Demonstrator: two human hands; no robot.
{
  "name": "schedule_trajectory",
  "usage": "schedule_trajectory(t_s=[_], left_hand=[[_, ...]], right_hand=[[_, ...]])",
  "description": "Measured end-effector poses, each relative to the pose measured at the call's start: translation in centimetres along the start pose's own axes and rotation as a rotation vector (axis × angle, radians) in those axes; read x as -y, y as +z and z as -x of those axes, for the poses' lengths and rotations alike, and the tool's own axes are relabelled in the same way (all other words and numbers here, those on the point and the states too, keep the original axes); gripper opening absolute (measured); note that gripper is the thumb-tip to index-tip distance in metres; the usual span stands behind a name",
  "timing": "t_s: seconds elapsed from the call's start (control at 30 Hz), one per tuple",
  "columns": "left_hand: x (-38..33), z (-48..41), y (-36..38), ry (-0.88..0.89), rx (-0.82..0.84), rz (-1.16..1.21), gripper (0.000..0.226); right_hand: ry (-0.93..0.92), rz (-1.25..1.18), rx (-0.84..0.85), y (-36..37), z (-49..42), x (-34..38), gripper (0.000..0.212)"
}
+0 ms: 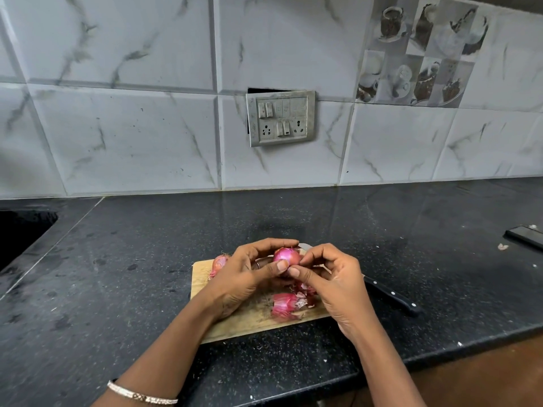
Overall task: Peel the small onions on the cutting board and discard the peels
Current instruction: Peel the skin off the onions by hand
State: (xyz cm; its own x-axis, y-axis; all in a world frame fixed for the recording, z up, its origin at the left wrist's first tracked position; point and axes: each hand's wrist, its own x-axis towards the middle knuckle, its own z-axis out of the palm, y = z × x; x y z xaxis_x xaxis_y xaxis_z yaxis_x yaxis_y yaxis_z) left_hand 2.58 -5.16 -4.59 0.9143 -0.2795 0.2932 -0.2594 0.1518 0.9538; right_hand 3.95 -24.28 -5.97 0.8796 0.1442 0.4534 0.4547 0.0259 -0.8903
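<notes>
Pink onion in 2 hands, 1 unpeeled onion w/ peels on board

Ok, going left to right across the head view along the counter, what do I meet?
From the left: dark recess in the counter → unpeeled onion → left hand → onion being peeled → right hand → knife handle → dark flat object at the far right edge.

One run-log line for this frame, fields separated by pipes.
step: peeling | left hand: holds onion above cutting board | right hand: pinches its skin | peels: on board | knife: handle right of board
</notes>
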Motion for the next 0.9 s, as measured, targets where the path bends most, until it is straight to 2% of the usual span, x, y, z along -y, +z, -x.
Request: schedule_trajectory(t_s=[0.1,0.17,0.4,0.6,0.77,0.9], left_hand=[[0.2,-0.1,-0.1,0.005,-0.038,-0.014,0.042],[0.2,-0.2,-0.1,0.013,-0.065,-0.047,0.04],[0.4,-0.2,-0.2,0.018,-0.04,-0.04,0.034],[0.4,-0.3,-0.2,0.015,-0.034,-0.062,0.033],[0.3,-0.2,-0.1,0.01,-0.012,-0.091,0.033],[0.3,-0.1,-0.1,0.012,0.002,-0.092,0.033]], right_hand=[[-0.016,-0.002,0.021,0.1,0.0,0.3,0.032],[-0.068,0.1,0.049,0.3,0.1,0.3,0.035],[-0.236,0.395,0.127,-0.6,-0.4,1.2,0.025],[-0.233,0.32,0.14,-0.3,-0.4,0.9,0.02],[-0.232,0.285,0.125,-0.5,-0.4,0.3,0.008],[-0.212,0.251,0.135,-0.7,-0.3,0.0,0.011]])
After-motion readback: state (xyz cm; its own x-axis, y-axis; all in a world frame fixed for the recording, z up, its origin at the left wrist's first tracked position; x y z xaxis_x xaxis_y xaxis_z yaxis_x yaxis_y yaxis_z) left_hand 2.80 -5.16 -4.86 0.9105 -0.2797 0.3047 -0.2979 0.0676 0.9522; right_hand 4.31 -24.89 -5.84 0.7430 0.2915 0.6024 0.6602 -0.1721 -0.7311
